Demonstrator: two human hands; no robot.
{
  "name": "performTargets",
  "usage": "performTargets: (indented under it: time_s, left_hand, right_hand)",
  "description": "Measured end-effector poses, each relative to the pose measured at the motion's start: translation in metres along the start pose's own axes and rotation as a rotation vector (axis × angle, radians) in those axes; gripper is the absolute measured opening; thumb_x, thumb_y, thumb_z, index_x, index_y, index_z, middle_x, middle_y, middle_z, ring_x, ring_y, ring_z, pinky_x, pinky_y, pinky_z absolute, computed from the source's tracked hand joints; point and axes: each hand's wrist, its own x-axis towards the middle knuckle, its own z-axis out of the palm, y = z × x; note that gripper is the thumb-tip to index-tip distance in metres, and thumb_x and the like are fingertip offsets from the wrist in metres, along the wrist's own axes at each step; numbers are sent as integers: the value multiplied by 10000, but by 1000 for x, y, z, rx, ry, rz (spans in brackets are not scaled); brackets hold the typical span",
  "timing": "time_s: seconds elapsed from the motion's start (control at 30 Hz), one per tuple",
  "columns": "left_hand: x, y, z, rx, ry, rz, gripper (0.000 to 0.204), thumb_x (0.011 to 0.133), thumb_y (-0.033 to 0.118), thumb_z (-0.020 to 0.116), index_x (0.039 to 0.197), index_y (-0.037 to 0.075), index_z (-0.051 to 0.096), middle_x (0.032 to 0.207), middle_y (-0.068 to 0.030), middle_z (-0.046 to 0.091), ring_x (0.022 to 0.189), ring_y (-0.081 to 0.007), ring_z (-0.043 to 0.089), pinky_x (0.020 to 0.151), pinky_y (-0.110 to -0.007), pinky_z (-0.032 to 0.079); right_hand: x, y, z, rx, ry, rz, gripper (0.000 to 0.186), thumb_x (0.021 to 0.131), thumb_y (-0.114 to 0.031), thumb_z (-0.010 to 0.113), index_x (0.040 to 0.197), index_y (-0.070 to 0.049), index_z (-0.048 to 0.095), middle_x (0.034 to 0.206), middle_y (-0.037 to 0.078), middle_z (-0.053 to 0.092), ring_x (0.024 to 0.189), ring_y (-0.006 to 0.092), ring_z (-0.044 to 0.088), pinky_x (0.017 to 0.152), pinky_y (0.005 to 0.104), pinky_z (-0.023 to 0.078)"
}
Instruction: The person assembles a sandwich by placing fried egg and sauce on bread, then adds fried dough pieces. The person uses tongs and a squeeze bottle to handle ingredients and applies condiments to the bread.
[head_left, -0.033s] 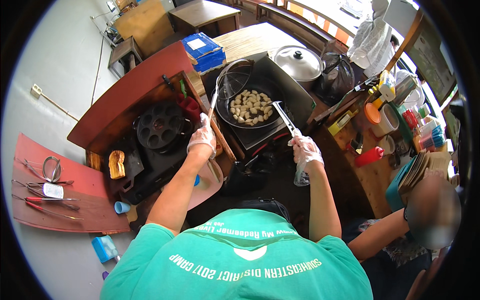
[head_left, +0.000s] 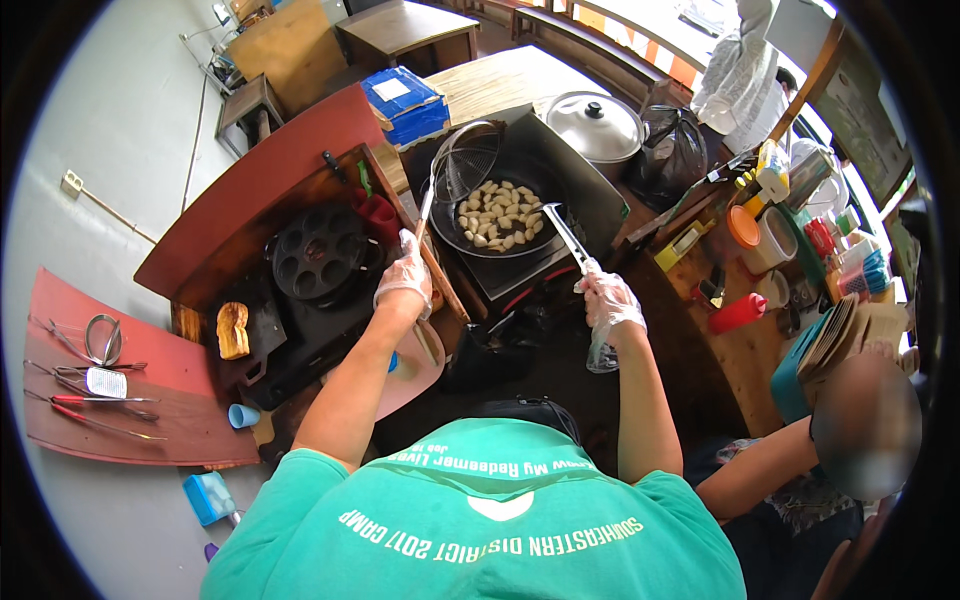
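Both of my hands wear clear plastic gloves. My left hand (head_left: 405,280) is closed around the handle of a round wire skimmer (head_left: 466,160), whose mesh hangs over the left far rim of a dark wok (head_left: 545,180). In the wok lie many small pale pieces of food (head_left: 500,214), their kind unclear. My right hand (head_left: 610,303) grips a long-handled metal utensil (head_left: 568,235); its head is at the wok's right edge, near the food, and its exact shape is hard to make out. Loose clear plastic hangs below the right hand.
Left of me are a round-welled pan (head_left: 318,252) and toast (head_left: 233,330) on a black griddle. A silver lid (head_left: 596,126) and black bag (head_left: 670,155) lie beyond the wok's dark metal screen (head_left: 590,165). Red bottle (head_left: 737,314) stands right. Another person's arm (head_left: 760,470) is close at right.
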Motion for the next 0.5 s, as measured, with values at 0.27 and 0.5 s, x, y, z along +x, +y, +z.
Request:
performTargets:
  time_s: [0.27, 0.5]
  left_hand:
    - [28, -10, 45, -250, -375, 54, 433, 960, 196, 626, 1308, 38, 422, 1143, -254, 718, 1132, -396, 686, 932, -466, 541]
    - [-33, -12, 23, -84, 91, 314, 792, 949, 148, 548, 1639, 176, 159, 1004, -316, 693, 937, -499, 687, 835, -535, 546]
  right_hand:
    - [1, 4, -15, -209, -11, -142, 332, 996, -381, 639, 854, -82, 660, 686, -29, 520, 599, 86, 469, 535, 282, 385]
    - [7, 7, -19, -169, 2, -155, 398, 990, -438, 638, 826, -75, 656, 686, -28, 504, 604, 95, 451, 540, 294, 375]
